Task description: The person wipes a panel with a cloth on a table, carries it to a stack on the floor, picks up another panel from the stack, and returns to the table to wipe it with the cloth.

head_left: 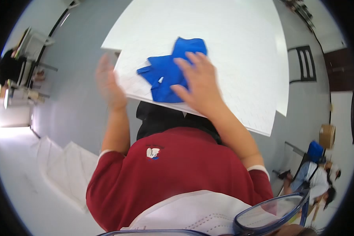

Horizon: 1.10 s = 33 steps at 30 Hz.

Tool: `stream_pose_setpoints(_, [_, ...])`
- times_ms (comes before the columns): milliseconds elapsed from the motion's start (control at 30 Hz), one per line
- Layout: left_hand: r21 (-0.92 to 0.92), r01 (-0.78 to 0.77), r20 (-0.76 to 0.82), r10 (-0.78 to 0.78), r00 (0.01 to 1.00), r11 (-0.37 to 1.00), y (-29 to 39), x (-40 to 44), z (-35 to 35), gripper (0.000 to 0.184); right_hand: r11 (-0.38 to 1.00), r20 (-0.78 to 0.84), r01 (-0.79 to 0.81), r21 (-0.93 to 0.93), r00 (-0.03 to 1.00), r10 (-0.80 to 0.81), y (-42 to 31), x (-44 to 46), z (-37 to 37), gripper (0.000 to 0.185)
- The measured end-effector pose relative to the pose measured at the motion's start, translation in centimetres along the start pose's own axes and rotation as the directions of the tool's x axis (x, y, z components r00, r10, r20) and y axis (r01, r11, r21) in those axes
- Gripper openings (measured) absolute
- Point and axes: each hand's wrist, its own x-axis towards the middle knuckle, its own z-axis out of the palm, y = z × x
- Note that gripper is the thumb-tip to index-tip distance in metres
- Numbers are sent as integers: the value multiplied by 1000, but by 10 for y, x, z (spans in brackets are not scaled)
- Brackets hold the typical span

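Note:
A blue cloth lies crumpled and partly spread near the front edge of the white table. My right hand rests on its right part with fingers spread, and hides some of it. Left of the table's edge, my left hand is raised in the air, blurred by motion, apart from the cloth; its fingers look extended and nothing shows in it.
A black chair stands right of the table. At the lower right are a seated person, a blue object and a cardboard box. Another person in dark clothes is at the far left beside a desk.

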Motion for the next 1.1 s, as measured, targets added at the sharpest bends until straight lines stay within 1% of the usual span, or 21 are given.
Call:
stream_pose_setpoints(33, [-12, 20, -114, -21, 993, 1000, -9, 4, -8, 44, 999, 72, 9, -36, 997, -6, -7, 6, 9, 63])
stream_pose_setpoints(67, [-30, 18, -191, -24, 981, 999, -14, 2, -18, 44, 997, 88, 4, -78, 996, 2, -15, 10, 17, 63])
stream_pose_setpoints(100, [-45, 20, -273, -32, 961, 999, -14, -2, -28, 44, 996, 143, -27, -91, 989, 40, -19, 14, 22, 65])
stream_pose_setpoints(167, [-146, 146, -463, -198, 864, 978, -14, -5, -36, 45, 990, 216, -104, -93, 969, 122, -24, 13, 37, 67])
stream_pose_setpoints(233, [-370, 252, -458, -411, 788, 894, -45, -18, -48, 48, 987, 288, -70, -143, 951, 109, -21, 8, 47, 66])
stream_pose_setpoints(267, [-472, 297, -444, -514, 734, 830, -55, -25, -50, 49, 986, 254, -57, -154, 963, 95, -21, 7, 50, 58])
stream_pose_setpoints(333, [-623, 486, -99, -678, 728, 613, -44, -48, -35, 56, 989, 216, -52, -136, 973, 81, -15, 7, 59, 53])
stream_pose_setpoints(367, [-656, 577, 87, -711, 697, 486, -36, -61, -23, 59, 991, 192, -48, -126, 979, 72, -11, 8, 59, 50])
stream_pose_setpoints(400, [-659, 663, 188, -775, 603, 356, -22, -75, -9, 61, 987, 113, -38, -153, 992, 56, -11, 6, 56, 47])
stream_pose_setpoints(433, [-646, 732, 290, -818, 496, 215, -10, -86, 2, 63, 987, 108, -28, -159, 993, 46, -7, 3, 55, 47])
stream_pose_setpoints(500, [-587, 799, 553, -655, 515, 132, -19, -105, 10, 62, 983, 83, 1, -183, 996, 15, 9, -2, 51, 47])
stream_pose_setpoints(533, [-545, 833, 666, -554, 499, 96, -23, -114, 14, 62, 976, 37, -23, -217, 999, 32, 15, -8, 44, 48])
stream_pose_setpoints(633, [-445, 889, 720, -548, 425, 104, -16, -122, 29, 57, 961, -50, -131, -244, 991, 123, 26, -34, 7, 48])
stream_pose_setpoints(667, [-408, 907, 732, -557, 392, 102, -16, -121, 34, 55, 958, -89, -142, -248, 988, 123, 31, -43, -2, 51])
stream_pose_setpoints(733, [-311, 945, 752, -582, 310, 101, -22, -117, 34, 52, 937, -65, -225, -267, 974, 215, 29, -59, -18, 57])
stream_pose_setpoints(767, [-294, 950, 743, -599, 297, 107, -25, -118, 35, 51, 924, -57, -265, -277, 964, 259, 27, -63, -25, 60])
stream_pose_setpoints(800, [-271, 956, 735, -617, 282, 114, -26, -118, 36, 49, 922, -9, -309, -232, 949, 316, 25, -67, -29, 66])
stream_pose_setpoints(833, [-250, 961, 727, -631, 269, 121, -29, -117, 38, 48, 915, -3, -306, -262, 949, 316, 24, -68, -31, 66])
stream_pose_setpoints(900, [-240, 963, 738, -621, 265, 124, -29, -120, 41, 44, 898, 14, -305, -316, 945, 326, 22, -69, -27, 66])
stream_pose_setpoints(933, [-233, 962, 728, -629, 270, 144, -28, -121, 41, 43, 896, 108, -314, -313, 926, 362, 28, -71, -20, 61])
stream_pose_setpoints(1100, [-260, 938, 645, -681, 346, 230, -31, -124, 43, 40, 903, 108, -294, -314, 934, 342, 37, -72, -12, 52])
